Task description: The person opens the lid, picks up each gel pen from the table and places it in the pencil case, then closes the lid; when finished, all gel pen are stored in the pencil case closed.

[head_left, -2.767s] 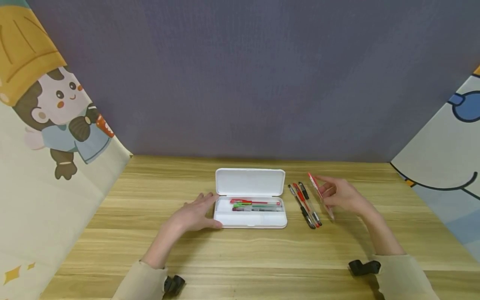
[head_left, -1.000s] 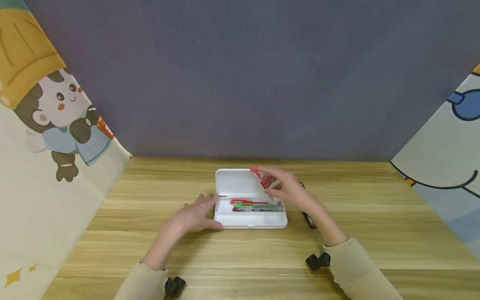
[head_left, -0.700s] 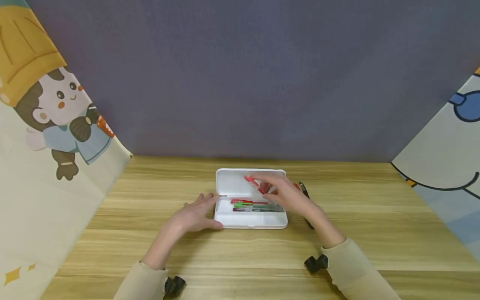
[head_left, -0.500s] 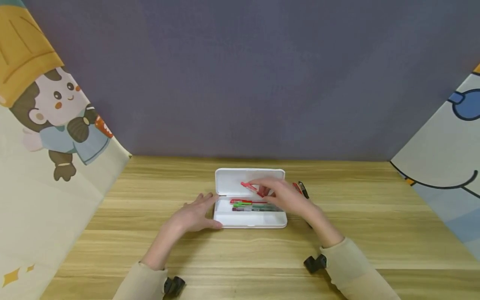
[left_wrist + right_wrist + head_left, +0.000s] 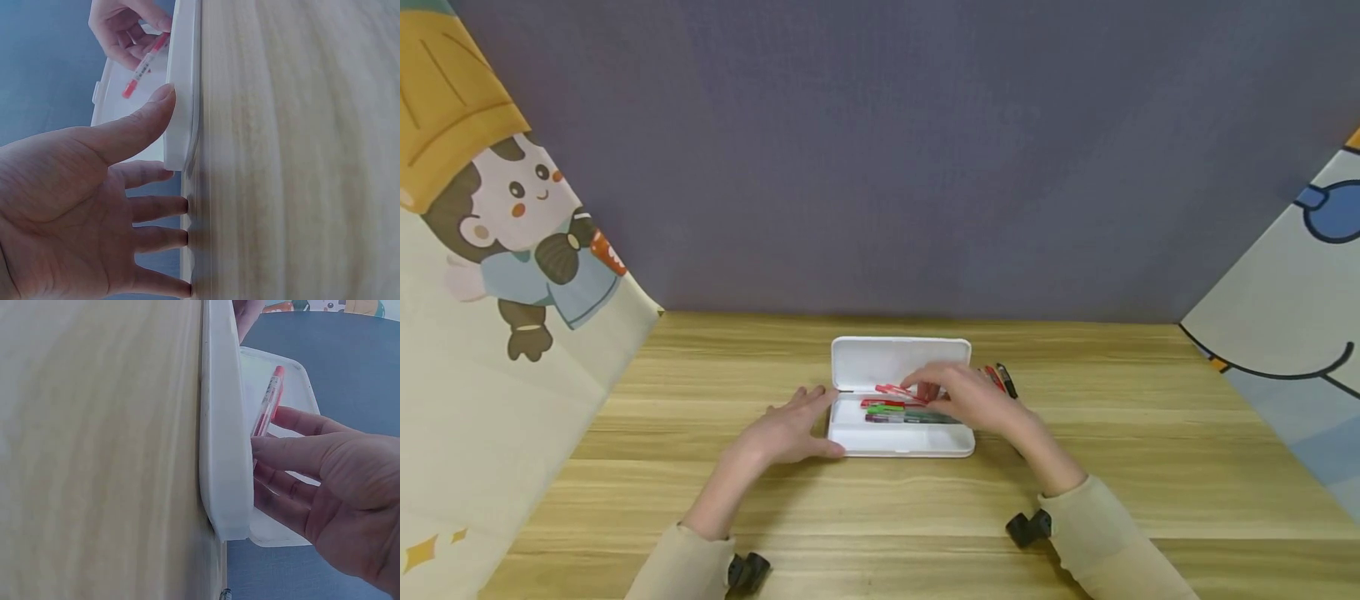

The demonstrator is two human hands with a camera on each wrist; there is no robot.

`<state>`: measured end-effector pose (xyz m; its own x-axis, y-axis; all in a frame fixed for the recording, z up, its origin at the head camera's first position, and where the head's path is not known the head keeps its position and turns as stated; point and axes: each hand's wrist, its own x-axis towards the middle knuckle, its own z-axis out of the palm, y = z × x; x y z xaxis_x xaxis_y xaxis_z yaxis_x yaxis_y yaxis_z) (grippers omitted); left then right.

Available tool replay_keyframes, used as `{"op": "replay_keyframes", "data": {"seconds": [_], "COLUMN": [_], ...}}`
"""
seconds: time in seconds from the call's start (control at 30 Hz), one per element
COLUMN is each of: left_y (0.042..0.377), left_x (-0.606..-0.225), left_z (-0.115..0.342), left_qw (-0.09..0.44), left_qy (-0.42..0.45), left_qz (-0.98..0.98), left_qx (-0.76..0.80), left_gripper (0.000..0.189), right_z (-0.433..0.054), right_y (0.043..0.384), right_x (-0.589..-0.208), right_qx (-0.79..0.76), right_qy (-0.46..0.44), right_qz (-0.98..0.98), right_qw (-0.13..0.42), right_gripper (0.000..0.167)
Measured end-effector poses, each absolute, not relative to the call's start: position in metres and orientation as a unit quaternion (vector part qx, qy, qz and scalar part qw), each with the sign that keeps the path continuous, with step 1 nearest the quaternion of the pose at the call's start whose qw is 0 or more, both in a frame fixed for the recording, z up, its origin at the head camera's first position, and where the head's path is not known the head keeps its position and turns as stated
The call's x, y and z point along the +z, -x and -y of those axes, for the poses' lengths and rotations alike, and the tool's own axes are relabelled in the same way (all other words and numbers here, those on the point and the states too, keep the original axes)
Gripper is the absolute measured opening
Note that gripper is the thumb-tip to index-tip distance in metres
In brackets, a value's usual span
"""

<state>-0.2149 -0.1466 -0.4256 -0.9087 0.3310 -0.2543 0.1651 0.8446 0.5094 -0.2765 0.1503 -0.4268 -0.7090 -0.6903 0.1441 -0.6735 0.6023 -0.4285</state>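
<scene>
A white pencil case [image 5: 887, 442] lies with its lid [image 5: 868, 358] raised at the back. Several pens, among them a red one [image 5: 877, 403] and a green one [image 5: 883, 409], lie in its rear compartment. My right hand [image 5: 973, 400] pinches another red pen [image 5: 270, 400] between thumb and fingers, tilted just above that compartment. My left hand [image 5: 786, 429] rests at the case's left end, its thumb on the front corner and its fingers fairly straight; in the left wrist view the hand [image 5: 81, 206] touches the case wall [image 5: 181, 119].
Several pens [image 5: 1006, 380] lie on the wooden table [image 5: 775, 517] right of the case, partly hidden by my right forearm. A dark grey panel [image 5: 880, 167] stands behind the table, with printed cartoon panels at both sides.
My right hand has carried the red pen left from beside the loose pens to the case, then lowered it and turned it flatter. My left hand stays in place.
</scene>
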Motion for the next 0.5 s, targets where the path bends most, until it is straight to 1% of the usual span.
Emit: {"op": "replay_keyframes", "data": {"seconds": [0.37,0.5], "left_y": [0.2161,0.2158], "left_x": [-0.4261,-0.4258], "left_z": [0.1462,0.1454], "left_qw": [0.168,0.166], "left_qy": [-0.132,-0.134], "left_qz": [-0.946,-0.945], "left_qx": [0.244,0.248], "left_gripper": [0.093,0.092], "right_z": [-0.1519,-0.1546], "right_y": [0.2755,0.2767], "right_x": [-0.4257,-0.4259], "right_qx": [-0.249,-0.257], "right_qy": [0.375,0.375], "right_qz": [-0.892,-0.89], "right_qw": [0.037,0.035], "right_gripper": [0.043,0.045]}}
